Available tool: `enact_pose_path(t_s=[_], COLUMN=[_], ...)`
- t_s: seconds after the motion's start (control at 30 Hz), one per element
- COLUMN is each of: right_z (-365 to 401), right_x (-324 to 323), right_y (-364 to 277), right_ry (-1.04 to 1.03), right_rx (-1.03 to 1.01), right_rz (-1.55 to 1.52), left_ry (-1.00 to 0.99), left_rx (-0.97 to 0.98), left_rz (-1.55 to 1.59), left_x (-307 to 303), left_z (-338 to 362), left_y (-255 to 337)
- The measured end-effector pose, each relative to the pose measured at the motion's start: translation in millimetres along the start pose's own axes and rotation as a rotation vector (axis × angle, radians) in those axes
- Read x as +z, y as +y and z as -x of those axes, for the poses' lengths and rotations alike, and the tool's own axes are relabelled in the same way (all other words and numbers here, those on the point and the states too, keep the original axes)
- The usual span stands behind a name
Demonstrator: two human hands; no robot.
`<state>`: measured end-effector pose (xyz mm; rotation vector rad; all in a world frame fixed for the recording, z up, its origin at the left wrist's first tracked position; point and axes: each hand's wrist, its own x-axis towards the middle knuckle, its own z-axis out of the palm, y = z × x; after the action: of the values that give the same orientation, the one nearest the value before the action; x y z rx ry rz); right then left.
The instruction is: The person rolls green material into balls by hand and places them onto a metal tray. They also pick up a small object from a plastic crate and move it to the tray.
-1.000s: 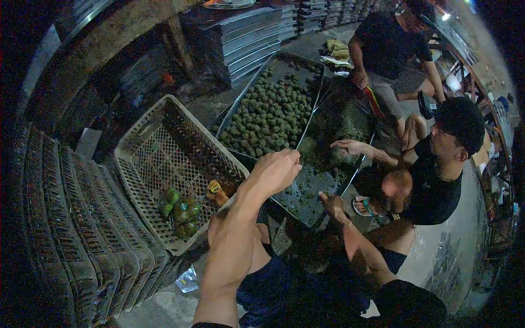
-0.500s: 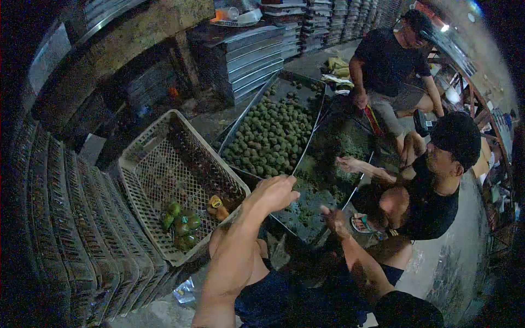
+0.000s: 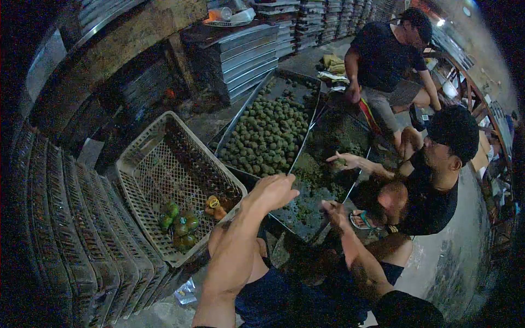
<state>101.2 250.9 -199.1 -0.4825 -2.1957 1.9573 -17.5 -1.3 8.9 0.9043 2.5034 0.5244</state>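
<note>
My left hand [image 3: 273,192] hangs over the near edge of the tray of dark green crumbly material [image 3: 306,210]. Its back faces up and its fingers curl down, so what they hold, if anything, is hidden. Across the same tray's near end, my right hand [image 3: 336,214] is in shadow, with fingers partly stretched and nothing visible in them. Beyond my left hand lies a metal tray full of round dark green balls [image 3: 268,134]. A co-worker's hand [image 3: 350,160] reaches over the crumbly material with fingers spread.
To my left, a plastic crate [image 3: 180,123] holds several green fruits [image 3: 183,224] and an orange-brown item [image 3: 215,208]. Stacked crates [image 3: 82,229] stand farther left, metal trays [image 3: 249,60] behind. Two people in black caps sit at right, one beside the tray, another [image 3: 383,57] farther back.
The co-worker's hand over the crumbly material has moved slightly left and its fingers have spread. My hands have barely moved. The whole view has shifted slightly.
</note>
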Motion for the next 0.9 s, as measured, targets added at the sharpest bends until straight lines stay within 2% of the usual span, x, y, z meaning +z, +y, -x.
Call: enact_pose_path(t_s=[0.13,0.27,0.33,0.4,0.43,0.47,0.6,0.63,0.73,0.83,0.9], right_z=[-13,-23,-16,16,7,3,-5,-13,-16,8,17], right_x=[-12,-16,-13,3,-8,-14,-2,3,23,33,32], right_y=[36,51,24,-63,-34,-4,37,40,25,-60,-84], right_ry=[0.086,-0.057,-0.093,0.107,0.030,0.030,0.084,0.149,0.254,0.136,-0.046], right_rx=[0.126,0.189,0.203,0.371,0.334,0.334,0.390,0.495,0.432,0.379,0.359], right_rz=[-0.110,-0.187,-0.205,-0.759,-0.901,-0.901,-0.798,-0.395,0.167,0.159,-0.225], left_ry=[-0.013,-0.004,0.026,0.015,-0.002,-0.002,-0.012,-0.014,0.011,0.003,0.000], left_rx=[-0.007,-0.004,-0.003,-0.009,-0.014,-0.013,-0.035,-0.040,-0.012,-0.016,-0.026], left_rz=[0.010,0.034,0.030,0.013,-0.003,-0.003,0.015,0.019,0.010,0.023,0.024], left_x=[-2,1,2,-1,-2,-3,-4,-3,1,2,-2], left_z=[3,4,4,5,5,6,4,4,2,2,5], left_y=[2,-3,-6,-8,-8,-8,-4,-3,-3,-5,-5])
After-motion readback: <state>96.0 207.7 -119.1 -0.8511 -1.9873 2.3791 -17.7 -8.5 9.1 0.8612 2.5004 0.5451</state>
